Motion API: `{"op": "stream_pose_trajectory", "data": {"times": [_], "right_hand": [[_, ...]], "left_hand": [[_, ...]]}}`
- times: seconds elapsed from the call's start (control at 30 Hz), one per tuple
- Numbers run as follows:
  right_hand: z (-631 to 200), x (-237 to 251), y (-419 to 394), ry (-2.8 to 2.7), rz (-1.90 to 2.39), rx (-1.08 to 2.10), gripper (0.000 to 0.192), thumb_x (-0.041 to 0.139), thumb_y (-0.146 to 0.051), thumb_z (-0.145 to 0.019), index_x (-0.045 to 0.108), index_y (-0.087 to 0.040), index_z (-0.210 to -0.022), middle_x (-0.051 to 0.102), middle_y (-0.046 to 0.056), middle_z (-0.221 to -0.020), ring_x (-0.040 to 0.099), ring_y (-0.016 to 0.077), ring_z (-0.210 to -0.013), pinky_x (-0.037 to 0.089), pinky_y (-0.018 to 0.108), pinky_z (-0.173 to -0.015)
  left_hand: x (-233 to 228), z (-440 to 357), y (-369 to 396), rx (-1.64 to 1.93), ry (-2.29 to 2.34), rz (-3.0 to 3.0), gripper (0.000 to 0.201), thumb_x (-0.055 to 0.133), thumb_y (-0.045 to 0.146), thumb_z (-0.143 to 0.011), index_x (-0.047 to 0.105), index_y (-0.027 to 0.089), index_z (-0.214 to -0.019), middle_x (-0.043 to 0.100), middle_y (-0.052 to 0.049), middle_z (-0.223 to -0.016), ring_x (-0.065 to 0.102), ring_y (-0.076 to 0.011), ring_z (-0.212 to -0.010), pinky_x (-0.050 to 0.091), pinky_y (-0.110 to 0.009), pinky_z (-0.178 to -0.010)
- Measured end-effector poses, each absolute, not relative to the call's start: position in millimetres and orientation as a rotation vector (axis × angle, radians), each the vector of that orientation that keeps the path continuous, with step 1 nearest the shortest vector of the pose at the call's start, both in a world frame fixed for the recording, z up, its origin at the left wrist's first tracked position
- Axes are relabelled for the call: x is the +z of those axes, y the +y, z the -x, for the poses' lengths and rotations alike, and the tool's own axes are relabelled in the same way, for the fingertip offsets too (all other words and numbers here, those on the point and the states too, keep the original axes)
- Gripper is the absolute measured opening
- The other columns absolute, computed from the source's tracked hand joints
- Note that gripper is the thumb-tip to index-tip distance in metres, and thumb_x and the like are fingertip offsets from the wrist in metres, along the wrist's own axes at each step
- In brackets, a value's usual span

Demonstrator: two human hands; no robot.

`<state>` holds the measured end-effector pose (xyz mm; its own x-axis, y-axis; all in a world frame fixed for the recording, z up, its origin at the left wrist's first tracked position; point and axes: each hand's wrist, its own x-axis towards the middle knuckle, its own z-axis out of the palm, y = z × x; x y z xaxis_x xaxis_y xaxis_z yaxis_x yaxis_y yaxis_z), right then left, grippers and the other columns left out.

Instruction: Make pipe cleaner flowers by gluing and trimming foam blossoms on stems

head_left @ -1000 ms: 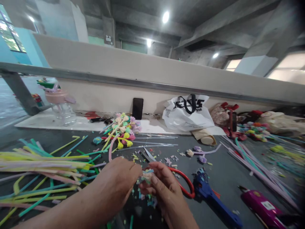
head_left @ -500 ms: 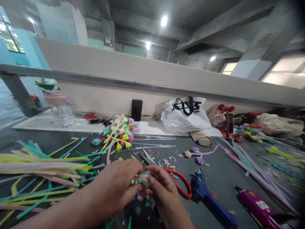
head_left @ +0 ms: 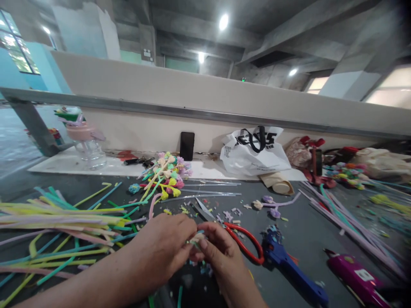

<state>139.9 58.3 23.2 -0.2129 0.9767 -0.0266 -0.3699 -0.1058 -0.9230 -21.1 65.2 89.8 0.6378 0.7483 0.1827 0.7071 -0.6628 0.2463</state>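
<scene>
Left hand: the left hand [head_left: 163,246] is curled tight, fingertips pinching a small fuzzy bundle [head_left: 195,239] from its left side.
Right hand: the right hand [head_left: 218,252] closes on the same bundle from the right, thumb pressed over the top.
Bundle: pale, soft, crumpled, with a teal strand sticking out up and to the right; too small to tell its long axis. It's held just above the desk [head_left: 298,235], low in the middle of the view.
Scissors: red loop handles [head_left: 245,244] just right of the right hand, grey blades [head_left: 202,208] pointing away and left.
Stems: long fuzzy stems [head_left: 58,222], yellow, green and lilac, lie mostly left to right on the left.
Glue guns: a blue one [head_left: 289,267] and a magenta one [head_left: 356,278], hard plastic, lie to the right.
Flowers: a finished bunch [head_left: 167,173] lies farther back.
</scene>
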Motion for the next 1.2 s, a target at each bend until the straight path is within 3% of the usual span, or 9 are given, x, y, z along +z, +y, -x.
{"op": "stream_pose_trajectory", "data": {"times": [0.57,0.7,0.83,1.0,1.2], "right_hand": [[-139.5,22.8,60.9,-1.030,0.916,1.560,0.021,0.068,-0.031,-0.073,0.059,-0.018,-0.085,0.062,0.000,-0.071,0.060,0.0128,-0.061,0.046,0.024,-0.057],[-143.0,22.7,61.6,-1.094,0.929,1.438,0.020,0.067,-0.030,-0.073,0.059,-0.020,-0.088,0.061,0.001,-0.078,0.059,0.0142,-0.067,0.047,0.026,-0.062],[-148.1,23.8,58.8,-1.315,0.919,1.209,0.013,0.062,-0.027,-0.078,0.060,-0.021,-0.089,0.061,0.005,-0.093,0.058,0.0201,-0.086,0.046,0.031,-0.075],[-155.7,20.3,55.1,-1.591,0.867,0.894,0.013,0.054,-0.015,-0.081,0.059,-0.025,-0.090,0.057,0.007,-0.107,0.051,0.0237,-0.105,0.040,0.035,-0.088],[-154.0,13.5,52.5,-1.480,0.863,0.905,0.023,0.061,-0.019,-0.076,0.058,-0.027,-0.098,0.057,0.009,-0.112,0.052,0.0249,-0.106,0.041,0.039,-0.090]], "left_hand": [[74.7,19.5,70.6,0.415,1.203,-2.784,0.013,0.040,0.021,-0.085,0.052,0.019,-0.080,0.055,-0.002,-0.079,0.046,-0.0163,-0.066,0.027,-0.029,-0.058],[80.3,21.4,65.4,0.562,1.235,-2.521,0.008,0.046,0.024,-0.083,0.049,0.020,-0.090,0.055,-0.001,-0.087,0.049,-0.0160,-0.072,0.033,-0.028,-0.063],[89.3,27.3,63.2,0.636,1.187,-2.246,0.015,0.047,0.024,-0.082,0.045,0.023,-0.097,0.056,0.001,-0.088,0.052,-0.0142,-0.077,0.036,-0.026,-0.067],[95.2,32.4,68.2,0.622,1.239,-2.183,0.009,0.044,0.019,-0.079,0.050,0.021,-0.085,0.055,0.003,-0.079,0.050,-0.0128,-0.070,0.034,-0.024,-0.062],[93.0,33.2,71.2,0.553,1.229,-2.148,0.011,0.045,0.023,-0.079,0.056,0.020,-0.079,0.056,0.003,-0.070,0.049,-0.0122,-0.065,0.031,-0.023,-0.057]]}}
